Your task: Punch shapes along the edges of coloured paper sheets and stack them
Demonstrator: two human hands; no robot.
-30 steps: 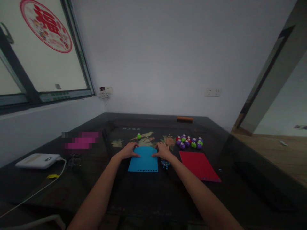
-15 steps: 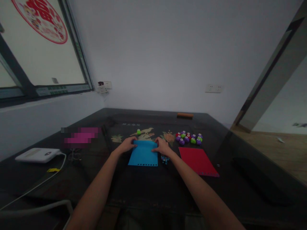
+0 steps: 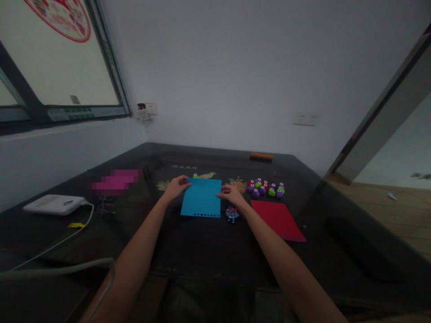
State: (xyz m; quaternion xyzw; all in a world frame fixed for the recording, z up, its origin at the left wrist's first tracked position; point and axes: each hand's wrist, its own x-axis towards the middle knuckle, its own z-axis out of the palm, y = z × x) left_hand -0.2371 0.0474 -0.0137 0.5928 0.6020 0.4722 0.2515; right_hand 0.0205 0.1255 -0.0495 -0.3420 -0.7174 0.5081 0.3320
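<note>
Hands first: my left hand point(image 3: 177, 186) pinched the far left corner of the one blue paper sheet with holes punched along its near edge point(image 3: 201, 203), and my right hand point(image 3: 230, 194) gripped its right edge, fingers curled. The sheet lay on the dark glass-topped table point(image 3: 208, 251). Just right of it sat one small heap of coloured punched bits point(image 3: 231, 214), then one flat red paper sheet point(image 3: 276, 219). Beyond that clustered about a dozen purple, green and red craft punches point(image 3: 266, 188); one more green punch point(image 3: 195, 176) stood apart.
</note>
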